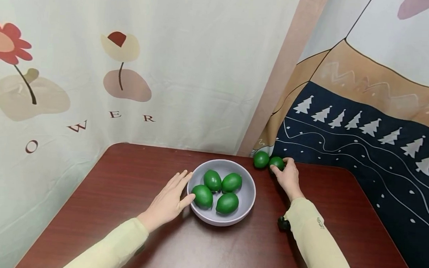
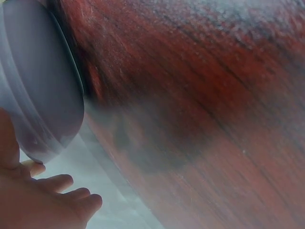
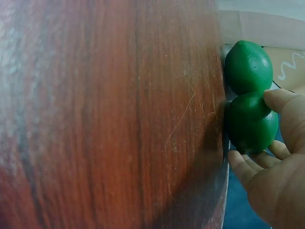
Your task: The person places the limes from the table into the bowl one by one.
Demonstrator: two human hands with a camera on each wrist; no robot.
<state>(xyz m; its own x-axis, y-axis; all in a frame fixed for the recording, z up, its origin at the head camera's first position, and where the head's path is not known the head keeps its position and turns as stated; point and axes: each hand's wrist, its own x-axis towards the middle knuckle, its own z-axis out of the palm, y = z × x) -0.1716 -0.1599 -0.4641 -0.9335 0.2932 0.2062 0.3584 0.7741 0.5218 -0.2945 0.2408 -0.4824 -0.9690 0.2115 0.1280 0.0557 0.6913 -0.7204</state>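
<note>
A pale grey-purple bowl (image 1: 219, 222) stands on the dark red wooden table, with several green limes (image 1: 228, 203) inside it. At the bowl's left side is my left hand (image 1: 167, 202), fingers straight, thumb at the rim; the left wrist view shows its fingers (image 2: 59, 182) beside the bowl's outer wall (image 2: 45, 71). My right hand (image 1: 288, 179) is at the table's far edge and grips a lime (image 3: 250, 125) between thumb and fingers. Right beside that lime, to its left in the head view, lies another lime (image 1: 261, 159).
The reddish-brown table (image 1: 102, 193) meets a white curtain (image 1: 202, 70) with flower prints at its far side. A dark blue cloth (image 1: 342, 142) with white trees hangs at the right. A small black object (image 1: 284, 224) shows by the right sleeve.
</note>
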